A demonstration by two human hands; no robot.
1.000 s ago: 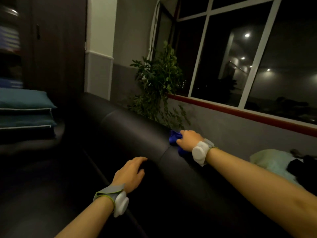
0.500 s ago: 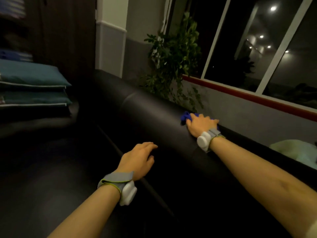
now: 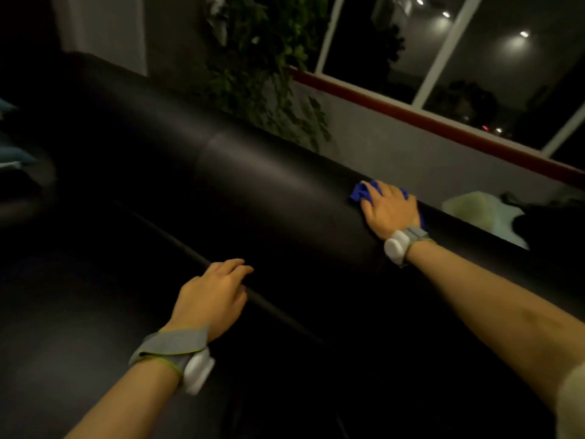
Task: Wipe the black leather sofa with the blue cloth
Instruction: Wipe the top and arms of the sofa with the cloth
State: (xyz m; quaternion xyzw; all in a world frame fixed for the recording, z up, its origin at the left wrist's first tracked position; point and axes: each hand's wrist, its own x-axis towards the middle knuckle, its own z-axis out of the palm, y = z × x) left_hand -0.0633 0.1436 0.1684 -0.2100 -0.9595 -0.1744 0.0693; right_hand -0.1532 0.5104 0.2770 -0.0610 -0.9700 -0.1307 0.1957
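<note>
Blue cloth (image 3: pixel 361 193): bunched on the backrest crest of the black leather sofa (image 3: pixel 269 191), at 2 o'clock in view.
Right hand (image 3: pixel 391 209): laid palm-down over the cloth, fingers spread, pressing it to the leather.
Left hand (image 3: pixel 213 296): flat on the sofa near the seat crease, holding nothing.
Handling: cloth judged light, soft, crumpling; best held beneath the palm. Leather judged smooth, slippery.
Long axis: backrest crest runs from 10 to 4 o'clock.

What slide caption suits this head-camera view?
Right hand presses blue cloth on the black sofa's backrest; left hand rests lower down.
</note>
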